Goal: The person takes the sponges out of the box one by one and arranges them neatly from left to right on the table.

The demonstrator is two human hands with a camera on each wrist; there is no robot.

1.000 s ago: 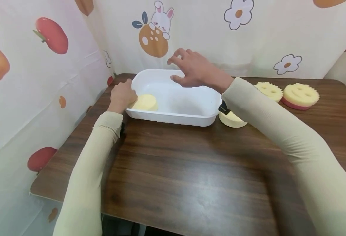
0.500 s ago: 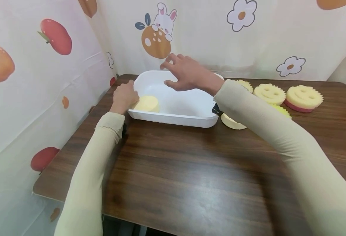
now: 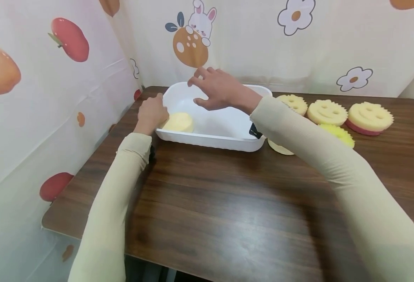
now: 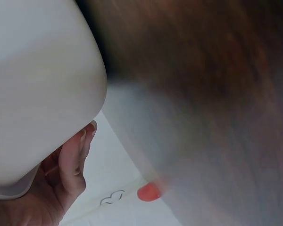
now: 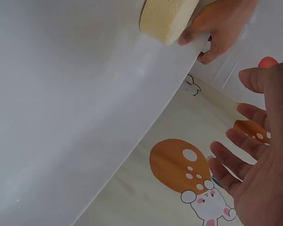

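My left hand [image 3: 152, 113] grips the left rim of a white plastic tray [image 3: 214, 141]. In the left wrist view its fingers [image 4: 75, 160] bend against the outside of the tray wall. Just inside that rim, beside the left thumb, lies a round pale-yellow sponge [image 3: 180, 122]. The right hand [image 3: 219, 89] hovers over the middle of the tray, holding nothing. Its fingers are spread and slightly bent in the right wrist view, where the sponge [image 5: 167, 19] and the left hand [image 5: 226, 26] show at the top.
Right of the tray on the brown wooden table [image 3: 228, 203] are several round sponges: smiling pale ones [image 3: 327, 112], one with a pink base [image 3: 370, 118], and a bright yellow one [image 3: 339, 134]. The right sleeve partly covers some. A patterned curtain [image 3: 249, 47] hangs behind.
The right hand has drifted left over the tray, and its sleeve uncovers more sponges. My left hand keeps its hold on the rim. The head view has shifted slightly.
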